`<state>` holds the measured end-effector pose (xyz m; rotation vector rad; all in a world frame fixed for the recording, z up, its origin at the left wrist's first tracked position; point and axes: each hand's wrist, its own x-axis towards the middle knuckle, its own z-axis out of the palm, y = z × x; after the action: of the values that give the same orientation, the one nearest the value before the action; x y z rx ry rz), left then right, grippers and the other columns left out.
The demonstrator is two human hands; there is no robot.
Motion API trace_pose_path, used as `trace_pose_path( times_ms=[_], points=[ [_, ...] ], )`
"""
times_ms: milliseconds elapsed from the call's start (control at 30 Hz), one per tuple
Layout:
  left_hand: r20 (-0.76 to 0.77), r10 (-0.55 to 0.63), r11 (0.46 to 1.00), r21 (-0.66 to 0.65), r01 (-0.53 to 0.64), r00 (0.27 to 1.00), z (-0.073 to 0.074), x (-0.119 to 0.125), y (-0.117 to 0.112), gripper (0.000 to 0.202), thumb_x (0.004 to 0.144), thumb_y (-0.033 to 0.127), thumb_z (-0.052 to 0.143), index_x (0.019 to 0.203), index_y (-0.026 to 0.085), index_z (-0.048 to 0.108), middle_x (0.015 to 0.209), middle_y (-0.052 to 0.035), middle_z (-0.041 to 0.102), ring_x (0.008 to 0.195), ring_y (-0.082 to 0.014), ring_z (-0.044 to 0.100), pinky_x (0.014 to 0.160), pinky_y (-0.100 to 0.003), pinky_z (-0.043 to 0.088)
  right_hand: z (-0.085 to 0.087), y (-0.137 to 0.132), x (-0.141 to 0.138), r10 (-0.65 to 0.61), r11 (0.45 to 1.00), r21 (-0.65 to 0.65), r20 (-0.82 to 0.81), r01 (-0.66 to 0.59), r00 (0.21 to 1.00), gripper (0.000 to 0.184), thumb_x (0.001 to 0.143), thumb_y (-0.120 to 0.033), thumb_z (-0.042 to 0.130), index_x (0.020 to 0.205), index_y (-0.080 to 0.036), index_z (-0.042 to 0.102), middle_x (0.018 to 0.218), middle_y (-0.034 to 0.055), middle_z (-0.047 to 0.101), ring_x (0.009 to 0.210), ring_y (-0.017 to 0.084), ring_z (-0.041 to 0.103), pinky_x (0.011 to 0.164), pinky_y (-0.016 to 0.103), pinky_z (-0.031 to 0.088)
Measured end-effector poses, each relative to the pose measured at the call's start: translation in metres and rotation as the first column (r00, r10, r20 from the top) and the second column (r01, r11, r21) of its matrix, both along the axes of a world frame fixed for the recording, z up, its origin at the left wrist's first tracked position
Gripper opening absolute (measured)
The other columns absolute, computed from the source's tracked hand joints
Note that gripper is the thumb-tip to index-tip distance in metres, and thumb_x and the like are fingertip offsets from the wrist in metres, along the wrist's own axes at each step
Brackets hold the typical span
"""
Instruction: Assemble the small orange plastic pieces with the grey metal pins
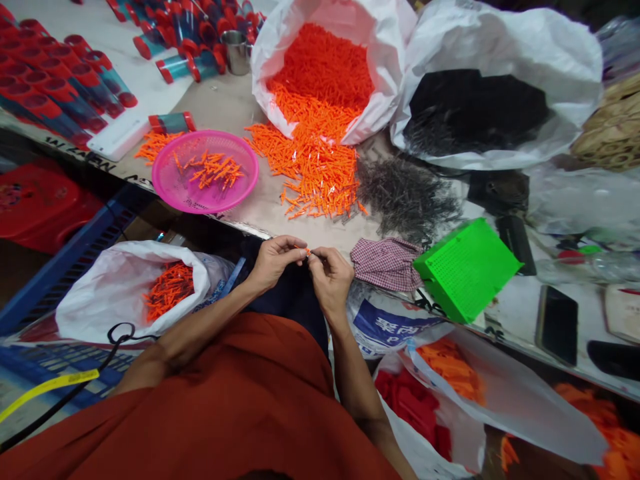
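While a pink basket (170, 195) of orange pieces (215, 170) sits on the table (270, 190), the left hand (273, 261) pinches a small orange piece (307, 251) near the table's edge. The right hand (331, 275) grips it too, fingertips together, left of a checked cloth (385, 264) and a green basket (467, 270).

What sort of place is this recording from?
Probably a small workshop handling plastic parts in bulk: one white sack spills orange pieces onto the table, another white sack holds dark pieces, and many red-ended tubes crowd the far left.
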<state>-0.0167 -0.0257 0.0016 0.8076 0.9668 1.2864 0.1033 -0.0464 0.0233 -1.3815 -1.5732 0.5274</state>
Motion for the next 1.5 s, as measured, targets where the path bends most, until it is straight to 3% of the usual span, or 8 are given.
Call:
trace_pose_path(
  times_ms=[333,433,533,667,1267,1500],
  points=[
    [-0.046,0.024,1.0,0.011,-0.023,0.999,0.004,0.002,-0.003,0.017,0.059,0.024,0.074,0.071,0.014,0.067,0.059,0.0019,0.062,0.051,-0.0084,0.055,0.056,-0.023,0.045,0.0,-0.002,-0.001,-0.05,0.999,0.014,0.063,0.049,0.997,0.011,0.079,-0.02,0.053,0.072,-0.019,0.061,0.067,-0.0008,0.059,0.062,0.012,0.052,0.062,0.025,0.042],
    [-0.035,0.02,1.0,0.004,-0.02,0.999,0.003,0.001,-0.001,0.014,0.06,0.022,0.072,0.071,0.015,0.067,0.057,0.0024,0.061,0.05,-0.0073,0.053,0.054,-0.021,0.043,-0.004,0.0,0.001,-0.029,0.994,-0.111,-0.138,0.014,0.99,0.009,0.078,-0.023,0.055,0.074,-0.019,0.062,0.068,-0.0011,0.06,0.061,0.012,0.054,0.059,0.025,0.044],
    [-0.036,0.029,1.0,-0.008,-0.029,0.999,0.001,0.0,0.0,0.013,0.061,0.021,0.071,0.071,0.015,0.067,0.055,0.003,0.06,0.047,-0.0059,0.05,0.05,-0.02,0.039,-0.007,0.002,0.002,-0.048,0.964,-0.257,-0.394,-0.06,0.918,0.011,0.077,-0.027,0.056,0.079,-0.018,0.063,0.064,-0.0023,0.06,0.056,0.011,0.055,0.055,0.024,0.045],
    [-0.047,0.009,1.0,-0.028,-0.01,0.999,-0.002,-0.001,0.0,0.013,0.061,0.022,0.071,0.072,0.015,0.069,0.055,0.0025,0.06,0.047,-0.0062,0.048,0.049,-0.02,0.037,-0.009,0.004,0.003,-0.085,0.945,-0.313,-0.51,-0.092,0.856,0.014,0.076,-0.029,0.059,0.078,-0.017,0.064,0.056,-0.004,0.059,0.051,0.009,0.054,0.051,0.022,0.045],
    [-0.117,-0.088,0.996,0.01,0.09,0.989,0.002,-0.003,0.003,0.012,0.064,0.026,0.069,0.068,0.015,0.069,0.053,0.0021,0.057,0.049,-0.0071,0.045,0.048,-0.021,0.036,-0.009,0.005,0.003,-0.059,0.895,-0.39,-0.583,-0.215,0.81,0.017,0.075,-0.032,0.059,0.069,-0.017,0.064,0.048,-0.0051,0.055,0.044,0.007,0.049,0.044,0.019,0.039],
    [-0.127,-0.055,0.998,0.001,0.056,0.99,0.0,-0.003,0.003,0.011,0.065,0.025,0.068,0.068,0.015,0.069,0.055,0.0021,0.057,0.048,-0.0066,0.045,0.048,-0.021,0.036,-0.009,0.006,0.003,-0.054,0.89,-0.394,-0.591,-0.23,0.805,0.015,0.072,-0.031,0.063,0.072,-0.017,0.065,0.05,-0.0051,0.056,0.045,0.007,0.049,0.045,0.02,0.04]
  ],
)
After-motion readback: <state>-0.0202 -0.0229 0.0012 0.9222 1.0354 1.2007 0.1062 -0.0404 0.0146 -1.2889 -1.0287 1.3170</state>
